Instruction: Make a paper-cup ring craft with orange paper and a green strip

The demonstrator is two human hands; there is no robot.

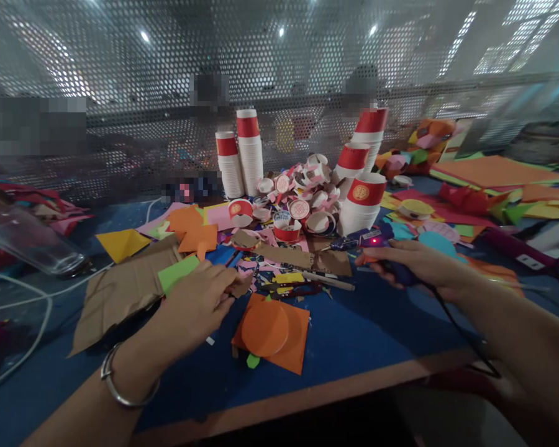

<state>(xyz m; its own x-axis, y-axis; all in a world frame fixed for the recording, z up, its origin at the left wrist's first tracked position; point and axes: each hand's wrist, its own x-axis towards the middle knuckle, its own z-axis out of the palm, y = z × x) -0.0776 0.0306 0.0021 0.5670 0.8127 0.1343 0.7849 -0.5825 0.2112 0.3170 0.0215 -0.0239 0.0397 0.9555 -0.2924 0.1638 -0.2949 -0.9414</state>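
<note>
A blue glue gun [366, 237] with a lit red light is in my right hand [412, 264]; its nozzle points left and a black cord trails from the handle. My left hand [202, 295], a silver bangle on its wrist, has its fingers closed on a small brown cardboard piece [243, 287] over the scraps. Nearer to me lies an orange paper disc [265, 326] on an orange paper square [298, 341]. Behind my left hand are a green paper piece [177, 273] and a folded cardboard sheet [121, 288].
Stacks of red and white paper cups [250, 149] stand at the back, beside a pile of cut cup pieces [307, 186]. Scissors [302, 288] lie among scraps in the middle. A glass bottle [32, 242] and white cable [46, 310] are left, coloured paper sheets [498, 171] right.
</note>
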